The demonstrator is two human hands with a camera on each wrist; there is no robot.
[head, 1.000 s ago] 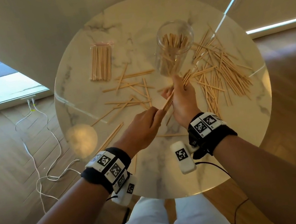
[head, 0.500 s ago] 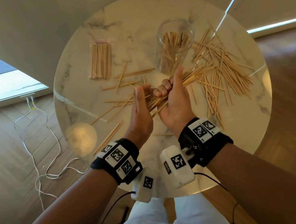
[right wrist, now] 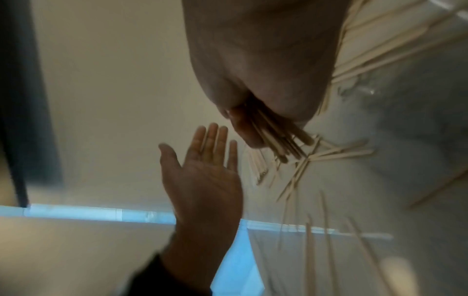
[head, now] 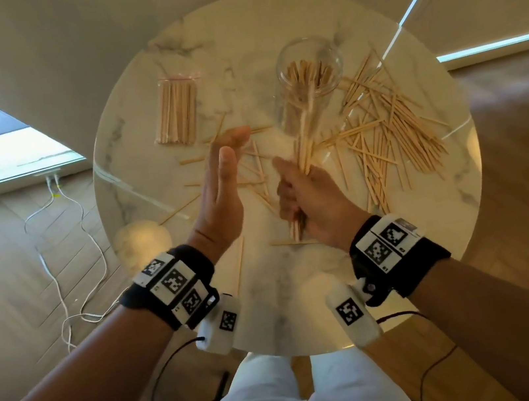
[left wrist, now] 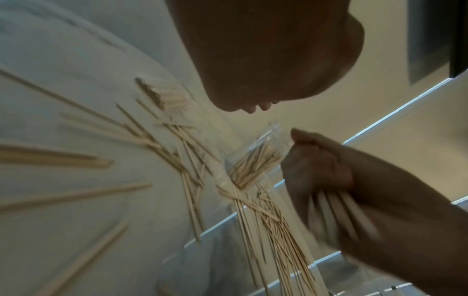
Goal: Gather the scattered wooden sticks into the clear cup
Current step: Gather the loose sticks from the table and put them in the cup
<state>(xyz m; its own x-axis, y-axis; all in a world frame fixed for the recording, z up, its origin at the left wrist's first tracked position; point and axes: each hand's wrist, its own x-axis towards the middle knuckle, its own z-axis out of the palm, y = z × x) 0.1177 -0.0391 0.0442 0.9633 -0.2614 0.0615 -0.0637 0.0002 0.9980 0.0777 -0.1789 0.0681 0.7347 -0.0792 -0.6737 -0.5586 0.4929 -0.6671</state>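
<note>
My right hand point(head: 303, 190) grips a bundle of wooden sticks point(head: 304, 145), held nearly upright above the table just in front of the clear cup point(head: 308, 68). The cup stands at the back centre-right and holds several sticks. My left hand point(head: 222, 186) is raised flat with straight fingers, a little left of the bundle and holding nothing. In the right wrist view the bundle point(right wrist: 281, 138) sticks out below my fist, and the open left hand point(right wrist: 205, 166) faces it. A large scatter of sticks point(head: 387, 132) lies right of the cup.
A round marble table point(head: 272, 303) carries everything. A clear bag of sticks point(head: 178, 113) lies at the back left. Loose sticks point(head: 252, 174) lie under and between my hands. White cables point(head: 67, 252) trail on the wooden floor at the left.
My left hand let go of the bundle's end and drew away to the left, opening flat. My right hand turned the bundle from slanted to nearly upright.
</note>
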